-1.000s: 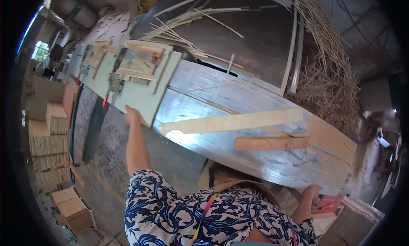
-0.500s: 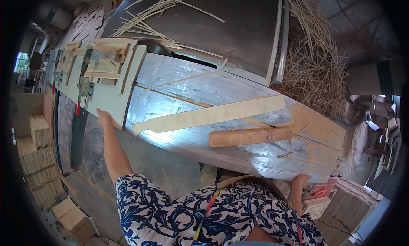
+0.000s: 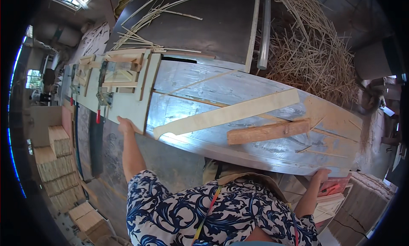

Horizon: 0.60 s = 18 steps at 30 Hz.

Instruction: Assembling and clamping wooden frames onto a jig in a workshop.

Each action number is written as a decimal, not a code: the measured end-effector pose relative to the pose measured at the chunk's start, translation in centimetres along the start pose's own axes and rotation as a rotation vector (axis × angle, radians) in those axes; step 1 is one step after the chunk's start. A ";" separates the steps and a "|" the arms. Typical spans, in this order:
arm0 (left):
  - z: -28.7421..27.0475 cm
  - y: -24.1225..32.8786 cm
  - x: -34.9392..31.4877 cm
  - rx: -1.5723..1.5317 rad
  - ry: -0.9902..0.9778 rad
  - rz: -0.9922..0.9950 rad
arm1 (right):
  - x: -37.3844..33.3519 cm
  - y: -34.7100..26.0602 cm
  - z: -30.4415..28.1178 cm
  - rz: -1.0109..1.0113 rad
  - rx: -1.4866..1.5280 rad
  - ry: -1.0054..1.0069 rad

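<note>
My left hand (image 3: 125,125) grips the near edge of a pale wooden board jig (image 3: 135,112), its thumb on top; the fingers underneath are hidden. Wooden blocks and toggle clamps (image 3: 105,82) with red handles are fixed to the jig. It rests on a long metal sliding table (image 3: 191,82). At the right, my right hand (image 3: 322,175) is closed over this table's near edge, most fingers out of sight. Between the hands lie a long pale wooden piece (image 3: 230,112) with a shaped left end and a rough brown wood block (image 3: 268,132).
Beyond is a dark fixed table (image 3: 204,33) with scattered thin wood strips (image 3: 145,31) and a metal rail (image 3: 264,31). Offcuts (image 3: 311,58) form a heap at the far right. Stacked wooden pieces (image 3: 55,169) stand at the left. Sawdust (image 3: 328,116) covers the sliding table's right end.
The sliding table, with the jig and loose wood on it, has shifted right past the dark table. Both my hands have moved right with it, keeping their holds.
</note>
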<state>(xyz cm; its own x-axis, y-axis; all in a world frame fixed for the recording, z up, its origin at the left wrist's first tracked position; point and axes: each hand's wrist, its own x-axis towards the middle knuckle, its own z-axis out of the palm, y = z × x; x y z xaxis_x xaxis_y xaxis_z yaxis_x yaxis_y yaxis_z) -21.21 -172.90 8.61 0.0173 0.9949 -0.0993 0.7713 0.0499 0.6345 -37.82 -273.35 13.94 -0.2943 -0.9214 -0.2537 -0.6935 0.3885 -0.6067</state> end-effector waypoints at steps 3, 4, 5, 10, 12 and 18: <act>-0.7 0.6 1.2 -0.074 -0.017 -0.007 | 4.1 1.7 0.8 -0.126 -0.088 0.028; -0.8 0.6 1.2 -0.120 -0.030 -0.013 | 4.3 2.0 1.2 -0.111 -0.085 0.010; -1.0 0.6 1.0 -0.145 -0.032 -0.013 | 4.4 2.0 1.0 -0.115 -0.057 -0.008; -2.3 1.7 -0.8 -0.102 -0.036 -0.060 | 7.2 1.6 0.0 -0.182 -0.391 0.119; -1.5 2.7 -0.9 -0.154 -0.042 -0.124 | 10.5 3.5 1.1 -0.229 -0.249 0.151; -2.6 0.2 4.5 -0.176 -0.269 -0.156 | 1.7 0.3 -2.2 -0.543 -0.814 0.131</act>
<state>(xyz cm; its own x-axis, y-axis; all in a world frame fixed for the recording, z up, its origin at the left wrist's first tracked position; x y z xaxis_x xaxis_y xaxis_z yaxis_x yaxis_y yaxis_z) -22.67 -168.14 10.27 0.0927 0.9167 -0.3887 0.6570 0.2371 0.7157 -39.93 -274.85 14.97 0.1618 -0.9866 0.0210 -0.9822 -0.1590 0.0999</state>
